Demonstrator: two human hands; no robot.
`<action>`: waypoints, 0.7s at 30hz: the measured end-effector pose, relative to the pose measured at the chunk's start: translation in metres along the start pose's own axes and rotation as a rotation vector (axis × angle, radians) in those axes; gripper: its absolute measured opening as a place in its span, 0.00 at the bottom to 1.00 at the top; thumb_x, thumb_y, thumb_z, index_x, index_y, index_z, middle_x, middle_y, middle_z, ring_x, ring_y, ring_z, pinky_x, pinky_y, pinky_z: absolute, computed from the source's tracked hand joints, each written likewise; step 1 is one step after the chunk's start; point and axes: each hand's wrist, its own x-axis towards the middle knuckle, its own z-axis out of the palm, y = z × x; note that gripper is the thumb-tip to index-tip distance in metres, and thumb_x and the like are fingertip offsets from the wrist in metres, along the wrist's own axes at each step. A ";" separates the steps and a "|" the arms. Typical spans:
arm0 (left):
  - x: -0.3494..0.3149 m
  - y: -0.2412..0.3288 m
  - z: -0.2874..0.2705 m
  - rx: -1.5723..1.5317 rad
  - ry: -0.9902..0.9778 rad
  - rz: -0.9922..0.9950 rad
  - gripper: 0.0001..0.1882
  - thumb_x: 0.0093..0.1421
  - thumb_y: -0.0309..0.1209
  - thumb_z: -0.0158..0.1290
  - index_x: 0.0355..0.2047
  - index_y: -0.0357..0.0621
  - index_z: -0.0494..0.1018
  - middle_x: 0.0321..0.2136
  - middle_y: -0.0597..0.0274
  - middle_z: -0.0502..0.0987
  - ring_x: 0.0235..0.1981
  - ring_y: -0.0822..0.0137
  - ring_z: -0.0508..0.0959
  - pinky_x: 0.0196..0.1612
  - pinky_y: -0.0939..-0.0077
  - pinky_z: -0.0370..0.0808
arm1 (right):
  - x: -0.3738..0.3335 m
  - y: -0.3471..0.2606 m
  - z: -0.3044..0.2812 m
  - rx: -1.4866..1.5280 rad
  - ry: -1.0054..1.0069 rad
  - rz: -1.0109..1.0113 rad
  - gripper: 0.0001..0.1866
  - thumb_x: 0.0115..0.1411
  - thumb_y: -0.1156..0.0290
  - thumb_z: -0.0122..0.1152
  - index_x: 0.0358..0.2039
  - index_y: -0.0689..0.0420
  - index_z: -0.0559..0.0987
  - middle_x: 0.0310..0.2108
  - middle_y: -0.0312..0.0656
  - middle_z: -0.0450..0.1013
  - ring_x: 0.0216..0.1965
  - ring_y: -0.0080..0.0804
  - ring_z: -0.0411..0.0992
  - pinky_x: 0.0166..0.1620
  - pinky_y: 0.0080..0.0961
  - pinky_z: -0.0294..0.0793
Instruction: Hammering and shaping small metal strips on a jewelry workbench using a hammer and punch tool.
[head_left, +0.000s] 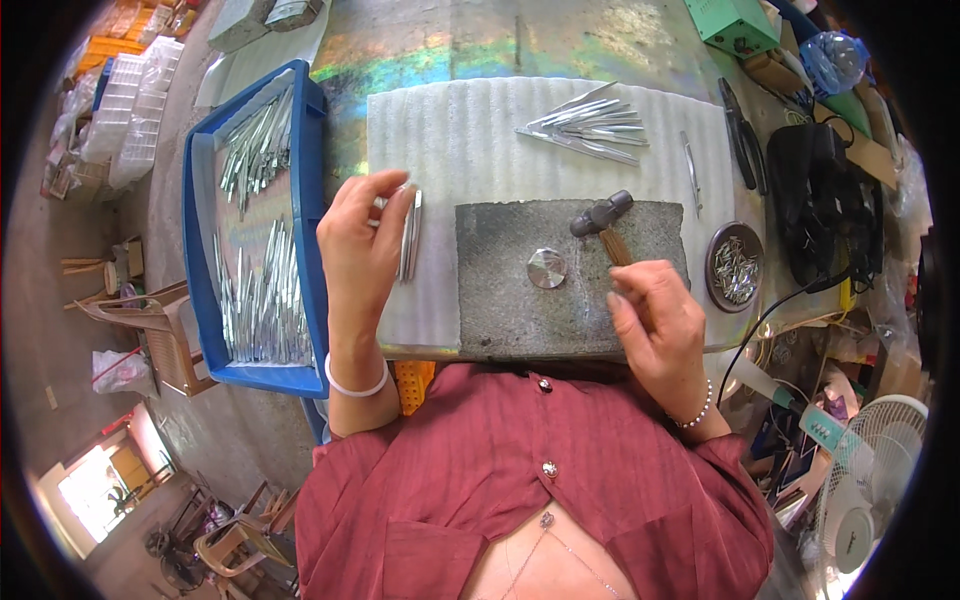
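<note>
My left hand [362, 235] is raised over the left side of the white foam sheet [450, 130], fingers pinched around a slim silver metal piece [378, 204] that is mostly hidden. Next to it are a few narrow silver strips [411, 240]. On the right, the fingers of my right hand [655, 318] curl round the wooden handle of a small hammer [603, 213]. The hammer's dark head is over a worn grey pad [500, 320]. A round, shiny metal block [547, 268] sits on the pad, left of the hammer.
A blue tray [193, 200] with bundles of silver strips stands left. A fanned pile of strips [590, 128] and one lone strip [691, 170] lie on the foam. Right are a round dish [713, 275] of small metal parts, black-handled pliers [742, 135] and a fan [870, 490].
</note>
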 end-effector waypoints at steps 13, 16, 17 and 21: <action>0.144 0.024 0.182 0.461 -0.451 0.156 0.08 0.49 0.27 0.54 0.30 0.40 0.79 0.33 0.47 0.79 0.38 0.53 0.79 0.40 0.65 0.77 | -0.001 0.015 0.007 -0.423 -0.031 -0.138 0.26 0.47 0.80 0.55 0.50 0.62 0.65 0.43 0.51 0.65 0.45 0.49 0.65 0.48 0.39 0.65; 0.144 0.030 0.181 0.480 -0.596 0.122 0.10 0.49 0.24 0.53 0.32 0.39 0.79 0.37 0.48 0.78 0.41 0.53 0.79 0.42 0.63 0.76 | -0.003 0.011 0.007 -0.431 -0.061 0.008 0.25 0.47 0.80 0.53 0.50 0.63 0.65 0.42 0.52 0.64 0.45 0.51 0.65 0.47 0.40 0.65; 0.140 0.031 0.181 0.463 -0.615 0.121 0.11 0.49 0.25 0.53 0.34 0.39 0.78 0.39 0.48 0.78 0.43 0.53 0.78 0.43 0.61 0.75 | -0.002 0.008 0.006 -0.450 -0.075 0.027 0.25 0.47 0.80 0.52 0.49 0.64 0.65 0.42 0.53 0.64 0.45 0.52 0.65 0.47 0.40 0.66; 0.122 0.025 0.194 0.387 -0.324 0.145 0.11 0.51 0.27 0.50 0.34 0.38 0.77 0.39 0.47 0.77 0.42 0.49 0.77 0.43 0.60 0.75 | 0.004 0.008 0.005 -0.496 -0.114 0.007 0.25 0.47 0.81 0.51 0.49 0.65 0.65 0.41 0.53 0.64 0.44 0.53 0.65 0.46 0.40 0.65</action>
